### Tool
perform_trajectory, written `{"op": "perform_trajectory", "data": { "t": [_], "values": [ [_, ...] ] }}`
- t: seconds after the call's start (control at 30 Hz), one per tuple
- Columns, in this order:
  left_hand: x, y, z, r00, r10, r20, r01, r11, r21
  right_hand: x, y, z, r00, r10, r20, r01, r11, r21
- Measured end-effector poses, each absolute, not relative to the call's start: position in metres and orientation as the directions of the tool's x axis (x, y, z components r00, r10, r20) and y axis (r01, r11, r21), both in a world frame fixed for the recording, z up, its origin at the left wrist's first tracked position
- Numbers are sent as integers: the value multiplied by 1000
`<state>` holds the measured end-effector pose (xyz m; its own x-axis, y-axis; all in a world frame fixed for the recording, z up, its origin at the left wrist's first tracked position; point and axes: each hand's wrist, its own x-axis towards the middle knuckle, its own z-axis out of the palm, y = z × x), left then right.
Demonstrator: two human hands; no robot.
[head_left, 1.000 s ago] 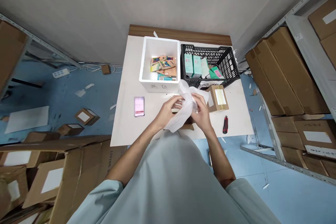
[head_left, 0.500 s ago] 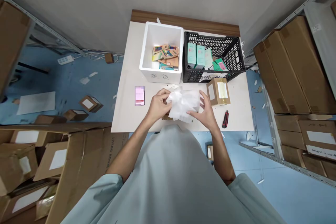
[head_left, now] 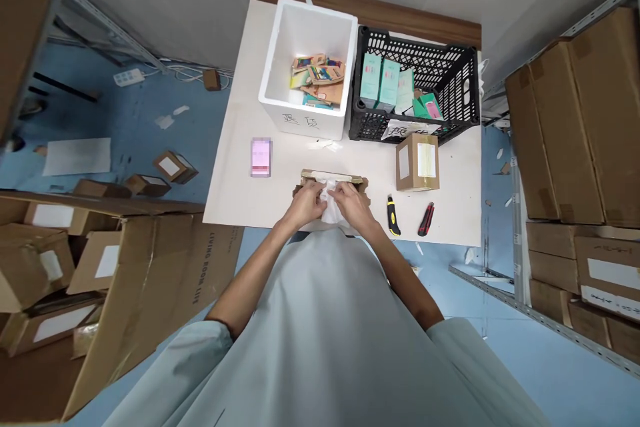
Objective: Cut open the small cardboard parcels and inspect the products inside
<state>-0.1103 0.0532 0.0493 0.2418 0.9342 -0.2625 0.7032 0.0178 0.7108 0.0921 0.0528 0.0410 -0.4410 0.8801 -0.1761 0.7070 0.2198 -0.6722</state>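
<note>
A small open cardboard box [head_left: 361, 188] lies close to my body at the table's near edge, its flaps spread. White translucent wrapping [head_left: 332, 212], crumpled, sits in the box between my hands. My left hand [head_left: 307, 204] pinches the wrapping from the left, fingers bent. From the right, my right hand [head_left: 352, 205] has its fingers closed on the same wrapping, thumb and fingertips nearly meeting the left ones. Whatever the wrapping covers is hidden.
Behind stand a white foam box [head_left: 310, 119] of small packets and a black crate [head_left: 356, 127] with green boxes. A taped carton [head_left: 404, 170], yellow cutter [head_left: 393, 215], red cutter [head_left: 426, 219] and phone [head_left: 261, 157] lie around. Shelving and cartons flank the table.
Both hands have drawn together and brought the white wrapping down into the cardboard box, which now shows more. The yellow cutter has come into sight. The view has shifted slightly.
</note>
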Motion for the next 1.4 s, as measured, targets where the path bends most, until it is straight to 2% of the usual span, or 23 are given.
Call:
{"op": "perform_trajectory", "data": {
  "t": [0.1, 0.17, 0.33, 0.43, 0.6, 0.8, 0.97, 1.03, 1.1, 1.17, 1.23, 1.3, 1.4],
  "values": [
    [-106, 49, 33, 274, 925, -264, 689, 3, 725, 84, 69, 33, -399, 874, -277, 860, 251, -445],
    [-103, 49, 27, 286, 925, -250, 739, -47, 672, 78, 78, 31, -398, 859, -323, 888, 271, -372],
    [-95, 63, 14, 341, 897, -280, 871, -190, 452, 78, 76, 29, -444, 820, -361, 871, 300, -390],
    [-91, 75, 6, 352, 878, -325, 894, -212, 396, 85, 63, 31, -487, 800, -350, 844, 328, -425],
    [-89, 84, 2, 362, 877, -315, 888, -222, 402, 88, 48, 34, -481, 807, -343, 846, 325, -423],
    [-104, 79, 15, 398, 896, -194, 857, -289, 426, 59, 68, 27, -244, 829, -504, 958, 125, -257],
    [-131, 74, 26, 376, 920, -110, 807, -266, 527, 35, 76, 26, -136, 827, -546, 976, 18, -216],
    [-150, 69, 25, 322, 945, -51, 778, -234, 584, 40, 63, 31, -132, 839, -527, 972, 6, -234],
    [-172, 63, 20, 208, 978, 2, 741, -159, 652, 58, 44, 37, -115, 889, -444, 957, -20, -288],
    [-193, 58, 10, 65, 998, -17, 695, -34, 719, 85, 24, 39, 42, 979, -199, 876, -132, -463],
    [-208, 59, -3, -47, 990, -130, 622, 130, 772, 113, 12, 35, 278, 957, -87, 756, -274, -595],
    [-213, 64, -15, -83, 956, -280, 503, 283, 817, 131, 9, 25, 402, 891, -208, 558, -419, -716],
    [-205, 72, -27, -2, 873, -489, 280, 470, 837, 133, 14, 8, 343, 804, -485, 217, -570, -792]
  ]
}}
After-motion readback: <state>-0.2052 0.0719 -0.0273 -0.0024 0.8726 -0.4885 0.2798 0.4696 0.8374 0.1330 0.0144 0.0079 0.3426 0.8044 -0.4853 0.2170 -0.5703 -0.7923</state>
